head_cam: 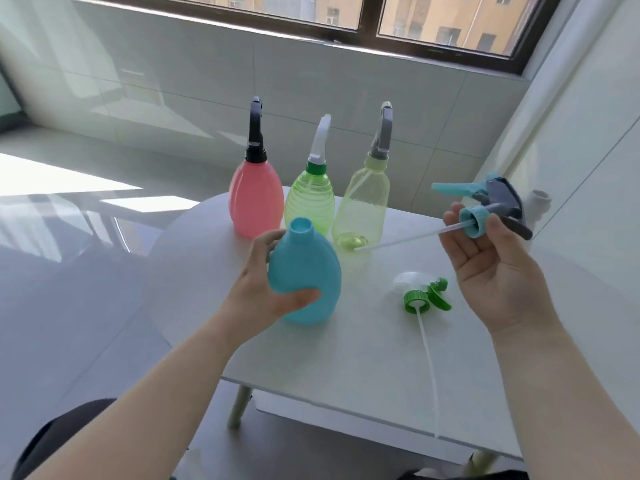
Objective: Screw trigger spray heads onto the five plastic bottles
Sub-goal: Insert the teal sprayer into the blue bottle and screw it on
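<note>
- The left hand (273,292) is clamped round the blue bottle (306,271), thumb across its lower front, fingers behind; the bottle is open-necked, tilted slightly, low over the table.
- The right hand (491,258) pinches the collar of a blue-grey spray head (491,206), palm up, other fingers spread; its tube points toward 8 o'clock, the tip near the yellow bottle's base.
- At 5 o'clock from the blue bottle a green spray head (424,294) lies on the table, tube trailing toward the near edge.
- The table (346,358) is white; a glossy tiled floor, a tiled sill (173,81) and a dark-framed window (370,15) surround it.
- Count: four bottles seen. Three stand capped at 12 o'clock: pink (256,199), green (310,199), yellow (363,202). Two heads are loose.
</note>
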`<state>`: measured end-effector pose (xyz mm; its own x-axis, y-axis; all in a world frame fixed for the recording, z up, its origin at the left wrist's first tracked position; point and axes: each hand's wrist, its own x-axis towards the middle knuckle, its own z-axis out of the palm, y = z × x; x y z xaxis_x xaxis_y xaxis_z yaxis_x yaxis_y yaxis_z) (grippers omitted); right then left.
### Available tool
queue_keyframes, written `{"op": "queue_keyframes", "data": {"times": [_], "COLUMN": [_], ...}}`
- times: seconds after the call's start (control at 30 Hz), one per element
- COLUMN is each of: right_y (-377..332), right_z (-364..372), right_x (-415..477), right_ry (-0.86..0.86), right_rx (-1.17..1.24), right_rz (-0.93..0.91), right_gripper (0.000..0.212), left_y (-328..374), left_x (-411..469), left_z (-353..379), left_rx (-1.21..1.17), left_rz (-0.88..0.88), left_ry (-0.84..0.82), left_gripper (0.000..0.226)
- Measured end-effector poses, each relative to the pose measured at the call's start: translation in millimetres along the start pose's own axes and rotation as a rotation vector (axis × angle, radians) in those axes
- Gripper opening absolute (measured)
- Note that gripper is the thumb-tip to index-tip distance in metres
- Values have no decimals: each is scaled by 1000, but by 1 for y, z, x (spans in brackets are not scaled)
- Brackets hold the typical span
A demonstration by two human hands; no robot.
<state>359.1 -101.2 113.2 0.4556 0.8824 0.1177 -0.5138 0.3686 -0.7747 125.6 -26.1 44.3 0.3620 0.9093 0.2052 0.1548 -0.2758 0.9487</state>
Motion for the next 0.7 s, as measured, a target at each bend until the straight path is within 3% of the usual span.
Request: {"op": "queue_keyframes", "data": {"times": [0.23, 0.7], "right_y": [-6, -13], "right_z": [45, 65], "right_x": [14, 19], "right_ry": [-110, -123], "right_rx": [-78, -351], "right_rz": [-23, -82], "right_gripper": [18, 15], "left_y": [-21, -23], "left_x": [2, 8], "left_z": [-1, 20], "left_rx": [-3, 39], "left_rz": [-49, -44], "left_ry": [-128, -73], "left_gripper": [106, 103]}}
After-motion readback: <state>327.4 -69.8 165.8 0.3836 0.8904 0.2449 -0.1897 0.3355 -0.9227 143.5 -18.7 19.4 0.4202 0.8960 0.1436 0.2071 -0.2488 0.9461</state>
